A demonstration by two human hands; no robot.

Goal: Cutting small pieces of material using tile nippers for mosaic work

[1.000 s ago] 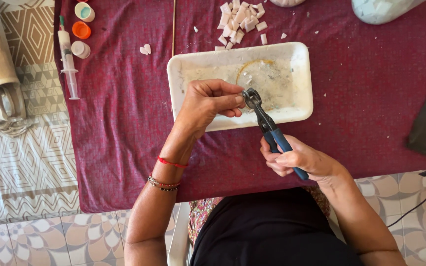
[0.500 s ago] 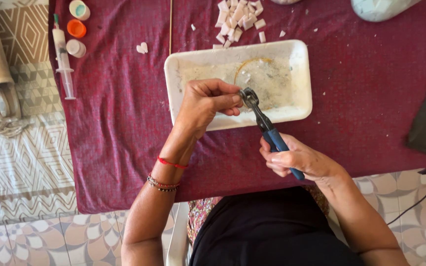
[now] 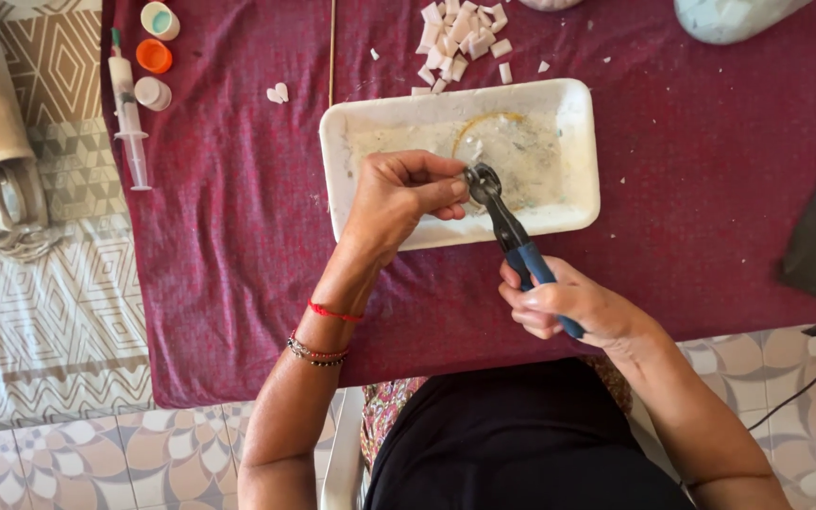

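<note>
From the head camera, looking straight down: the left hand (image 3: 399, 203) is curled, its fingertips pinched on a small pale piece held right at the head of the nippers (image 3: 507, 227), so the piece sits between the cutting wheels; the piece itself is too small and too hidden by the fingers to tell more. The right hand (image 3: 569, 307) is clenched round the blue handles of the nippers, nearer the body than the left hand, with the tool slanting away from it toward the left fingertips. Both the pinch and the tool head hang over the white foam tray (image 3: 578, 123), which lies just beyond the hands on the dark red cloth (image 3: 238, 236) covering the surface, apparently so that fragments drop into it; its floor looks smeared and dusty. Beyond the tray, a heap of small white tile pieces (image 3: 460, 33) lies within reach. Well off to the left of the left hand lie a syringe (image 3: 127, 109) and three small caps (image 3: 155, 55), apart from the cutting.
</note>
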